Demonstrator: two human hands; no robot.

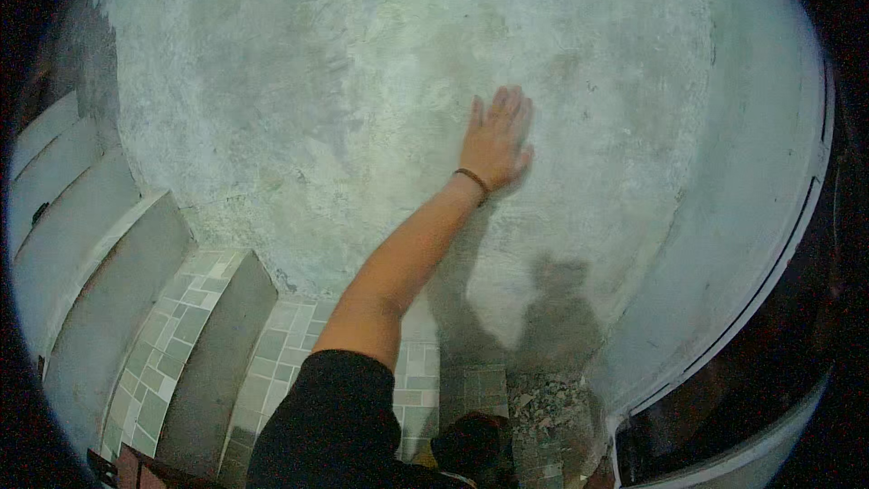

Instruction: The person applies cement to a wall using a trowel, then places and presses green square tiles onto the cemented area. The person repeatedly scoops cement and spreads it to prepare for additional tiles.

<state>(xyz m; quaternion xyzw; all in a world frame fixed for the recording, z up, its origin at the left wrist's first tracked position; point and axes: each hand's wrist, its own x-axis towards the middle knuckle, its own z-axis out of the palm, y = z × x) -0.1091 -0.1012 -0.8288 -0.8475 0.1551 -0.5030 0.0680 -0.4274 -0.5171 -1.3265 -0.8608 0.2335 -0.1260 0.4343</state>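
Note:
My left hand point(496, 140) lies flat against a rough, patchy grey-white plastered wall point(380, 63), palm toward it and fingers stretched upward. Its thumb points to the right, and nothing is held. A thin dark bracelet point(472, 182) circles the wrist, and the upper arm wears a black sleeve point(330, 398). Below and right of the hand, a shadow point(557, 308) falls across the lower wall. My right hand does not show.
Steps point(145, 263) climb at the left, some covered with grey-green tile. Broken rubble point(550, 403) lies at the wall's foot beside a dark rounded shape point(471, 442) I cannot identify. A pale frame point(724, 308) borders a dark opening point(724, 417) at the right.

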